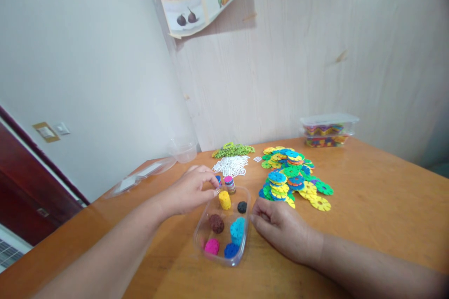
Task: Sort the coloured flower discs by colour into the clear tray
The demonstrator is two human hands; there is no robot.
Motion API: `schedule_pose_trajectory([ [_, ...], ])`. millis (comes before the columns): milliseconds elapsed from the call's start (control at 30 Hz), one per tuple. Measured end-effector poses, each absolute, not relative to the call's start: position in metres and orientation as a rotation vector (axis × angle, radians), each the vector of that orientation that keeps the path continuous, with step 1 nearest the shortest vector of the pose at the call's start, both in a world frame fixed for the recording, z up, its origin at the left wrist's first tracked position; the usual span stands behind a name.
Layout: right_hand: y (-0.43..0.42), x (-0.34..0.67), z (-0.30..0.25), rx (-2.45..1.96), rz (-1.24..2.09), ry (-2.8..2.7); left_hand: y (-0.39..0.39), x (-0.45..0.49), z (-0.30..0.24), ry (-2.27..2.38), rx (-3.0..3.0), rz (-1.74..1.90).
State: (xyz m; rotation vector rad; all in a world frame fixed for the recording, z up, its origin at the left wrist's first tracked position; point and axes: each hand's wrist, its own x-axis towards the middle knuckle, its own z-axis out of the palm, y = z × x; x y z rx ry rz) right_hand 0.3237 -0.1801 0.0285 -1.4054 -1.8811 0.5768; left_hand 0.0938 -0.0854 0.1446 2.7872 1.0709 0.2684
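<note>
My left hand (196, 186) reaches over the far left corner of a clear plastic tub (198, 231). Its thumb and forefinger close around a small stack of blue discs (218, 180), partly hidden by the fingertips. Beside that stands another short stack topped in pink (228, 180). Inside the tub sit notched disc stacks: yellow (225, 200), black (242, 207), brown (216, 223), light blue (238, 230), pink (212, 246) and dark blue (231, 250). My right hand (280, 229) rests loosely curled on the table against the tub's right side, with nothing visible in it.
Large flower-shaped discs (291, 175) lie heaped on the right. White flat pieces (231, 166) and green pieces (234, 150) are piled behind the tub. Stacked lidded boxes (328, 130) stand near the wall. A round clear container (183, 150) and clear lids (143, 175) lie left.
</note>
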Motion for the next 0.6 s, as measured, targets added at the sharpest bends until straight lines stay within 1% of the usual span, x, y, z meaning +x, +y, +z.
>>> schedule_pose_trajectory([
  [67,-0.181,0.323,0.03,-1.404,0.585,-1.878,-0.074,0.1,0.147,1.11,2.803,0.318],
  [200,-0.18,0.323,0.03,-1.404,0.594,-1.867,-0.051,0.117,0.144,1.204,2.819,0.271],
  [367,-0.179,0.323,0.028,-1.409,0.581,-1.868,-0.028,0.132,0.131,1.157,2.812,0.146],
  [600,-0.18,0.323,0.03,-1.429,0.581,-1.869,-0.024,0.145,0.132,1.282,2.764,-0.026],
])
